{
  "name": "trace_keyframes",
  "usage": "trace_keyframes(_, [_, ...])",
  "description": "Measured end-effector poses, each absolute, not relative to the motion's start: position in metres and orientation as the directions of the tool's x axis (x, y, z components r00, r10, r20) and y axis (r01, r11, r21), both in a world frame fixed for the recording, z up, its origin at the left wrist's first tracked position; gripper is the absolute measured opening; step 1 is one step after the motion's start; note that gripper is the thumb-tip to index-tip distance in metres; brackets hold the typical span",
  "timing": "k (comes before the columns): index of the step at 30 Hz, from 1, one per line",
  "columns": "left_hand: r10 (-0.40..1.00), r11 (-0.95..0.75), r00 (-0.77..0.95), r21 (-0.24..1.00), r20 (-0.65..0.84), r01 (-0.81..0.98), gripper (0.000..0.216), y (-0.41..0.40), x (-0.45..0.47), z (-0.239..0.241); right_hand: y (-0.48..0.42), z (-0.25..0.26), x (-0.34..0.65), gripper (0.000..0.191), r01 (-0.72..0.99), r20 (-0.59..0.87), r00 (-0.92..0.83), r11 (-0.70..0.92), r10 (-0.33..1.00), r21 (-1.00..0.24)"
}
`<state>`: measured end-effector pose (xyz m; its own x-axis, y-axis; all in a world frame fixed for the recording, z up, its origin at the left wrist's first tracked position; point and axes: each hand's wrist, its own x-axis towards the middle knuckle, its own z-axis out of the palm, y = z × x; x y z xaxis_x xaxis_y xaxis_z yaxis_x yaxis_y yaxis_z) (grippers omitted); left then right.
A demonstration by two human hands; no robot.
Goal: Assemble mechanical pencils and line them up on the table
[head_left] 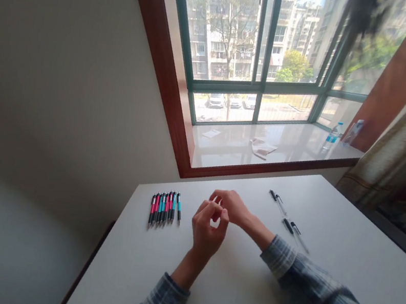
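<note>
Above the white table (240,298), my left hand (208,231) is closed, its fingers curled and the thumb tip near the index finger. My right hand (235,208) is just behind and to the right of it, fingers bent inward and partly hidden by the left hand. Anything pinched between them is hidden or too small to make out. To the left of my hands lies a neat row of several click pens (162,210), with red, blue and black barrels. One blue pen (178,209) sits at the right end of that row, slightly tilted.
Clear pens with black parts (298,235) lie in a slanted line on the table's right side. Behind the table is a windowsill (221,157) with a crumpled white cloth or wrapper (263,147) and a water bottle (332,136). A curtain (396,132) hangs at the right.
</note>
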<state>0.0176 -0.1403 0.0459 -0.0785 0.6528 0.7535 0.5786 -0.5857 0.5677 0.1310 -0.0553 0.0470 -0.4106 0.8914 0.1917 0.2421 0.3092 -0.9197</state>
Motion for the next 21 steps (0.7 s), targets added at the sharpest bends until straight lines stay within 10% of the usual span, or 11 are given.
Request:
trace_keyframes(9, [0.797,-0.5,0.002,0.656,0.604,0.565,0.028,-0.141,0.028,0.034,-0.023,0.025,0.319,0.02,0.779,0.305,0.053,0.152,0.951,-0.608])
trace_keyframes(21, [0.879,-0.422,0.044,0.731,0.475,0.536,0.029,-0.136,0.03,0.023,-0.022,0.005,0.339,0.027,0.876,0.031,0.02,-0.003,0.999,-0.482])
